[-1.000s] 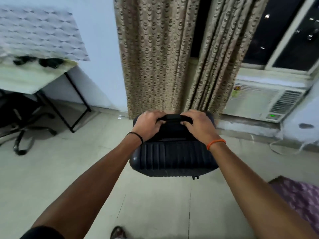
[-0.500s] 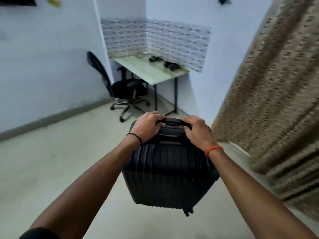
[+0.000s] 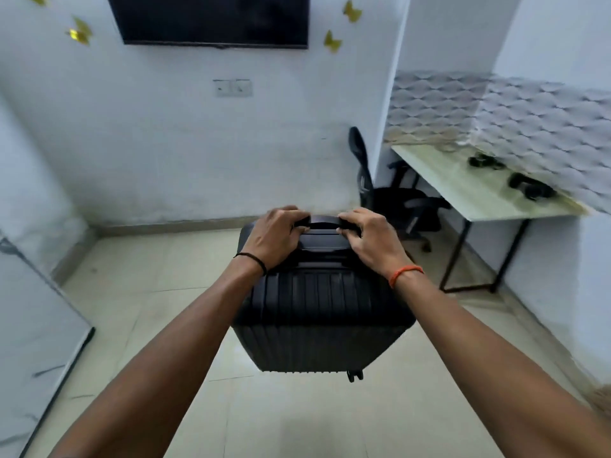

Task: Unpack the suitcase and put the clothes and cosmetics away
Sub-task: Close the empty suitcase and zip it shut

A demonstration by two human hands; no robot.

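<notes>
A black ribbed hard-shell suitcase hangs in the air in front of me, closed, with one wheel showing at its lower right corner. My left hand grips the left end of its top handle. My right hand grips the right end of that handle, fingers curled over it. Both arms are stretched forward. The suitcase's contents are hidden.
A pale desk with black metal legs stands at the right, with dark objects on it and a black office chair beside it. A wall-mounted TV hangs ahead. A marbled panel leans at the left. Beige tiled floor lies below.
I have turned left while carrying the suitcase: the curtains and window left the view, the desk slid to the right, and the TV wall came in front. Both hands kept their grip.
</notes>
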